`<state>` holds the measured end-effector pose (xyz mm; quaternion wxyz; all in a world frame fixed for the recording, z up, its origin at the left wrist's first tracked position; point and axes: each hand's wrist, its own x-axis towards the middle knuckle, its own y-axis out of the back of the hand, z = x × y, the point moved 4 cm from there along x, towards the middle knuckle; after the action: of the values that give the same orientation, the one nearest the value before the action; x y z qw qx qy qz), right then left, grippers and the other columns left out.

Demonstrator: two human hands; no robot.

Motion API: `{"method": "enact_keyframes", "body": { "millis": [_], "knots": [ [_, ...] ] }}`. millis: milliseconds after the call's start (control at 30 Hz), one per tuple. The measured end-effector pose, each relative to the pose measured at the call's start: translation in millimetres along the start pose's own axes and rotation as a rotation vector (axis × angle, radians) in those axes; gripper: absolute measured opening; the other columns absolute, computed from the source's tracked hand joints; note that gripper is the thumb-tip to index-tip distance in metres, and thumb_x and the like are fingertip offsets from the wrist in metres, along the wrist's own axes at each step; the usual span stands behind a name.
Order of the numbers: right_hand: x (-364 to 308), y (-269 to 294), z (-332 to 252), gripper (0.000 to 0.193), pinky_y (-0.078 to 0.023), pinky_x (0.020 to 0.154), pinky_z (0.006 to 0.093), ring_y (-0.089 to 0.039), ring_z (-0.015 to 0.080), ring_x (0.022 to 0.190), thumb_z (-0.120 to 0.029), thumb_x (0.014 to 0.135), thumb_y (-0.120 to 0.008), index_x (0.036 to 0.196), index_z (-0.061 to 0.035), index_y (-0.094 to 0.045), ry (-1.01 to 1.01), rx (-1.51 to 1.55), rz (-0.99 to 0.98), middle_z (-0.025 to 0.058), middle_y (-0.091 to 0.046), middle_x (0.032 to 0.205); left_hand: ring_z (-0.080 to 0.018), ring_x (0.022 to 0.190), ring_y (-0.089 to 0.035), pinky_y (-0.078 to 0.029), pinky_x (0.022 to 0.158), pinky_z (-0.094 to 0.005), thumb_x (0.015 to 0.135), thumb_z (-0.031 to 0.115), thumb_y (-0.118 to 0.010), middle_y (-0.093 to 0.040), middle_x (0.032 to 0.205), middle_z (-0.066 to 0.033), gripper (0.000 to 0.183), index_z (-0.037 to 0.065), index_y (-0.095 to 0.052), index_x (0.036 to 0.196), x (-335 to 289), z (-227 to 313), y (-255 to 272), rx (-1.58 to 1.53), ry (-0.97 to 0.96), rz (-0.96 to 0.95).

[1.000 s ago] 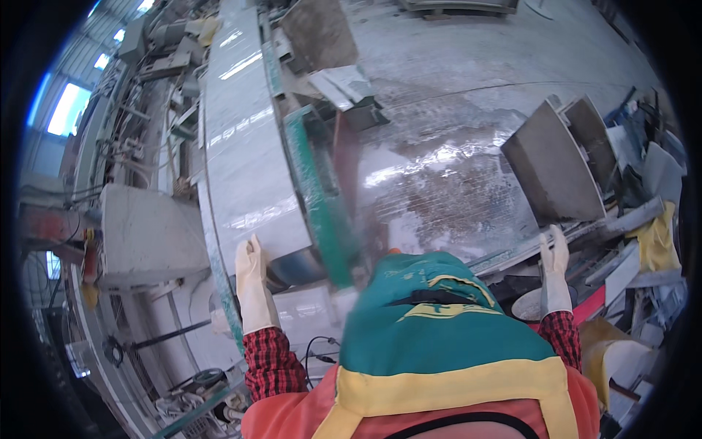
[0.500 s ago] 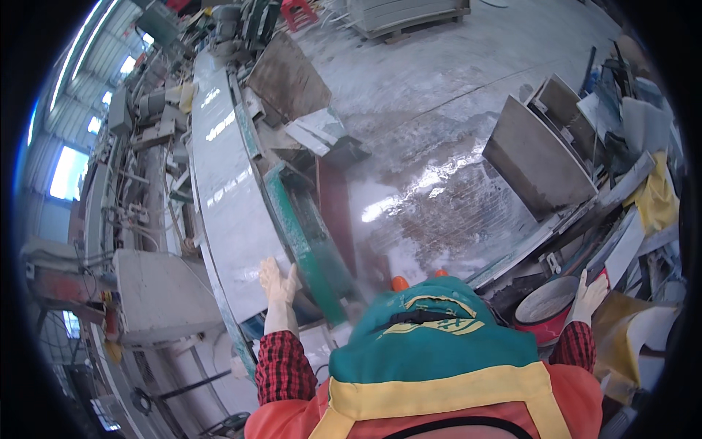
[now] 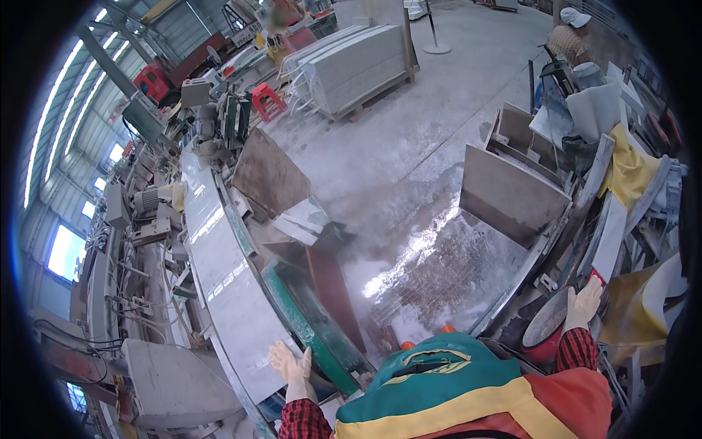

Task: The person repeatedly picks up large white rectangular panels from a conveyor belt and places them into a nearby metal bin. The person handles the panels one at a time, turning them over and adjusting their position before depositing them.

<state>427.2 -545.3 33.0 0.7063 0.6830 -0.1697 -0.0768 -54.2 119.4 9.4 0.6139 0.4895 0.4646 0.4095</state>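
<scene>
My left hand [image 3: 289, 362], in a pale glove, rests at the near end of a long glossy white slab [image 3: 245, 311]. Its fingers are stretched out over the slab's edge, with the thumb apart. A green rail [image 3: 311, 350] runs along the slab's right side, close to that thumb. Out to the right, my right hand [image 3: 583, 304], gloved alike, has its fingers extended over a red bucket [image 3: 541, 353] with a greyish inside. Its fingertips are by a small red piece [image 3: 598, 276] at the end of a pale strip; whether they touch it is unclear.
Brown-grey boards [image 3: 504, 194] lean at the right, near a yellow cloth [image 3: 625, 172]. Wet floor [image 3: 431, 271] lies between the two sides. Stacked white slabs [image 3: 358, 69] and a red stool [image 3: 268, 102] stand farther off. A person in a cap [image 3: 570, 40] is at the far right.
The view has tilted up, bringing the stacked slabs and the person into sight. Both hands sit lower in the picture, the left still at the slab and the right still by the bucket.
</scene>
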Motion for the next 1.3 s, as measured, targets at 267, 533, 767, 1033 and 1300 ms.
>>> {"method": "enact_keyframes", "body": {
  "millis": [267, 533, 767, 1033, 1300],
  "knots": [
    [-10, 2, -2, 0.09, -0.029, 0.119, 0.0473, -0.031, 0.0327, 0.147, -0.031, 0.084, -0.076, 0.156, -0.0118, -0.026, -0.033, -0.011, -0.031, 0.0119, -0.034, 0.159, -0.0473, 0.148, -0.019, -0.015, 0.122, -0.0523, 0.083, 0.052, -0.072, -0.02, 0.161, -0.0298, 0.102, 0.004, -0.023, 0.157, 5, -12, -15, 0.007, -0.004, 0.076],
    [-19, 0, -2, 0.088, -0.024, 0.122, 0.0451, -0.029, 0.032, 0.148, -0.032, 0.086, -0.073, 0.157, -0.0118, -0.025, -0.009, -0.042, -0.018, 0.0122, -0.032, 0.16, -0.0469, 0.148, -0.02, -0.016, 0.122, -0.0525, 0.082, 0.054, -0.072, -0.021, 0.161, -0.0293, 0.102, 0.005, -0.023, 0.157, 11, -15, -22, 0.054, 0.006, 0.09],
    [-37, 22, -12, 0.083, -0.025, 0.121, 0.0439, -0.031, 0.0331, 0.147, -0.027, 0.086, -0.071, 0.155, -0.0092, -0.028, -0.01, 0.024, 0.013, 0.0146, -0.035, 0.158, -0.045, 0.149, -0.021, -0.016, 0.122, -0.0515, 0.081, 0.054, -0.073, -0.023, 0.161, -0.0289, 0.103, 0.005, -0.023, 0.157, 7, -6, -11, 0.026, 0.0, 0.096],
    [-41, 11, -8, 0.079, -0.026, 0.12, 0.044, -0.031, 0.0323, 0.147, -0.022, 0.086, -0.069, 0.154, -0.0111, -0.031, -0.074, 0.039, 0.051, 0.0125, -0.036, 0.158, -0.0464, 0.148, -0.021, -0.019, 0.12, -0.0537, 0.082, 0.055, -0.071, -0.023, 0.161, -0.0287, 0.104, 0.004, -0.021, 0.158, 19, -6, -19, 0.158, 0.024, 0.1],
    [-48, 16, -11, 0.077, -0.027, 0.119, 0.0459, -0.031, 0.0321, 0.147, -0.019, 0.086, -0.067, 0.154, -0.0104, -0.031, -0.081, 0.034, 0.029, 0.0125, -0.036, 0.158, -0.0465, 0.148, -0.021, -0.018, 0.121, -0.0542, 0.083, 0.056, -0.07, -0.021, 0.162, -0.0277, 0.103, 0.006, -0.021, 0.158, 20, -11, -23, 0.096, 0.037, 0.09]
  ]
}}
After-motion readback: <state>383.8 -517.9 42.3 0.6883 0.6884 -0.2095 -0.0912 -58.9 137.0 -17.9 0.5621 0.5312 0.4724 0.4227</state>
